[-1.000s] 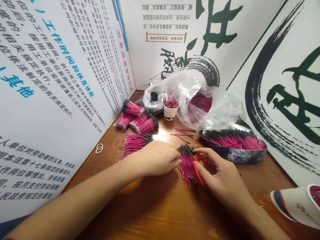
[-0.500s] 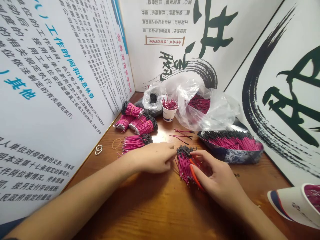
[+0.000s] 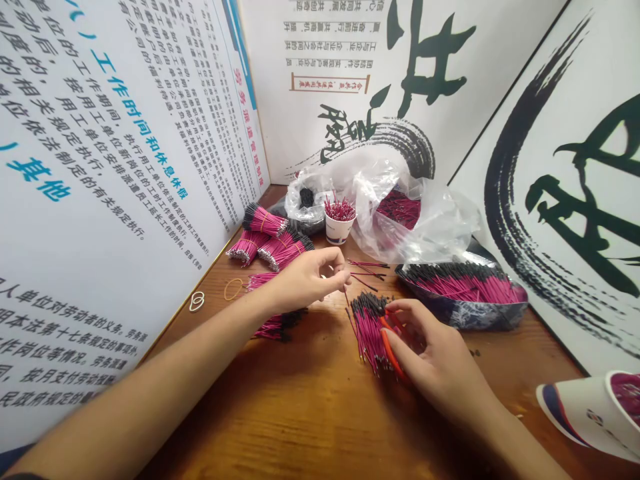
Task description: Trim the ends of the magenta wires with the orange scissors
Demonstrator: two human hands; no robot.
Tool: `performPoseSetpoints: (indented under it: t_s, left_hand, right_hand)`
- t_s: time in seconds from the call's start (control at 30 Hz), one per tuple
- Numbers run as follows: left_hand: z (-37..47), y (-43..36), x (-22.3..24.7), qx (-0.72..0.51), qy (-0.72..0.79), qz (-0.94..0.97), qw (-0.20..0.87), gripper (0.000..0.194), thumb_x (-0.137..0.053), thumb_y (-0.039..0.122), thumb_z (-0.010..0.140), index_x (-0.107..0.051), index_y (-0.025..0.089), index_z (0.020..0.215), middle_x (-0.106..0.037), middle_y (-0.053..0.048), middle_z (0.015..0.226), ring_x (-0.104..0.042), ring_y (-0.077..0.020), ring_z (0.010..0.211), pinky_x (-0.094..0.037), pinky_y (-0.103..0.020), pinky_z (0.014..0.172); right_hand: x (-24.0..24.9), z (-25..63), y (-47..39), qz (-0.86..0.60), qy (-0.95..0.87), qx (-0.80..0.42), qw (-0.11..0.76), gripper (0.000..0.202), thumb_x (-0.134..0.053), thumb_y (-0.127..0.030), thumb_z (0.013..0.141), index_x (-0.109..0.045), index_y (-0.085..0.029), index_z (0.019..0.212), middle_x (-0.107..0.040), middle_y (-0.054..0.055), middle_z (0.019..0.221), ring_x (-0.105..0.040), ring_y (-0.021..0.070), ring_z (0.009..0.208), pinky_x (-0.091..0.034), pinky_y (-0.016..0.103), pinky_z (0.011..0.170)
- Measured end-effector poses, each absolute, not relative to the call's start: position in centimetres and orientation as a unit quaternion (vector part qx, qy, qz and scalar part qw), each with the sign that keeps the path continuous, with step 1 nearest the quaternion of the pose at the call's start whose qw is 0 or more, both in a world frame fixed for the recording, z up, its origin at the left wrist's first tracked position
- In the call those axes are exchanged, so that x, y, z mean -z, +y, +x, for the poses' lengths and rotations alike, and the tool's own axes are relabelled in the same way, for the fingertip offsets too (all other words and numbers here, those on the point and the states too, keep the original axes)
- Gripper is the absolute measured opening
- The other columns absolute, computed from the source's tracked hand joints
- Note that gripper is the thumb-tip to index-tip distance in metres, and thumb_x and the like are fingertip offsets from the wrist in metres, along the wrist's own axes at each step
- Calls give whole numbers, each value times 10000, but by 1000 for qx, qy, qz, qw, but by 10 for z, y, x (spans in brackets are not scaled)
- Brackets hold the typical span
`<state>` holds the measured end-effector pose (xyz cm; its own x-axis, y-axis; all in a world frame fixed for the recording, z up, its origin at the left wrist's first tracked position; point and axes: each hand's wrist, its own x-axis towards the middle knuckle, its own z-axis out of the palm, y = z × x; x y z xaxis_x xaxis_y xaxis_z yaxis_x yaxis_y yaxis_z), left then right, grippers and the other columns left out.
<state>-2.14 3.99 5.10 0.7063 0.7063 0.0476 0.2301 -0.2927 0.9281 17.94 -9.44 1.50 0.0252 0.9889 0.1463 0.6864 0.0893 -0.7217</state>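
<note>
My left hand (image 3: pixel 320 275) is pinched shut above the table, with a thin pink wire (image 3: pixel 349 300) hanging down from its fingertips. My right hand (image 3: pixel 425 343) holds orange-handled pliers or cutters (image 3: pixel 393 350), their dark head over a pile of pink wires with black ends (image 3: pixel 369 330). That pile lies just left of my right fingers. Under and behind my left wrist lies another heap of pink wires (image 3: pixel 270 327), partly hidden by the forearm. A few loose wires (image 3: pixel 367 267) rest beyond the hands.
Banded wire bundles (image 3: pixel 285 250) lie at the back left, near rubber bands (image 3: pixel 197 301). A paper cup of wires (image 3: pixel 340 223) and plastic bags (image 3: pixel 420 213) stand behind. A filled tray (image 3: pixel 465 293) is at right, another cup (image 3: pixel 580 413) near the right edge. Printed panels enclose the table (image 3: pixel 310 413).
My left hand has risen away from the table and slightly back, its fingers now pinched with a wire hanging below. My right hand has barely moved.
</note>
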Motion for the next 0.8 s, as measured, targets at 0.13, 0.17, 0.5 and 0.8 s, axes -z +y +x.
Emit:
performPoseSetpoints:
  t_s: [0.13,0.17,0.5,0.8]
  left_hand:
    - [-9,26,-37,-307,304,780,453,152,-536,280,921,-474,182,823,-643,-21,781,-597,-115,678,-440,-211,557]
    - [-7,23,-34,-320,304,783,439,154,-530,288,930,-481,181,830,-638,-17,774,-587,-112,667,-442,-214,561]
    - [2,16,-3,-446,249,705,491,70,-574,245,924,-569,177,911,-582,-9,860,-609,-117,766,-524,-242,716]
    - [2,12,4,-453,267,713,463,111,-562,271,940,-615,174,931,-636,-43,910,-617,-163,859,-516,-277,768]
  right_hand:
    - [-15,180,-95,-635,-646,-236,352,171,-546,-305,924,-529,-230,1077,-708,53,972,-712,197,879,-565,277,730]
    - [-15,180,-95,-634,-650,-230,351,177,-543,-297,923,-529,-230,1086,-704,55,977,-711,198,878,-565,280,732]
    - [-16,176,-96,-601,-691,-176,361,246,-547,-240,927,-551,-239,1173,-712,32,970,-684,158,761,-546,267,717]
    - [-19,175,-97,-613,-689,-184,340,230,-554,-257,921,-587,-213,1144,-725,20,863,-653,148,646,-527,255,624]
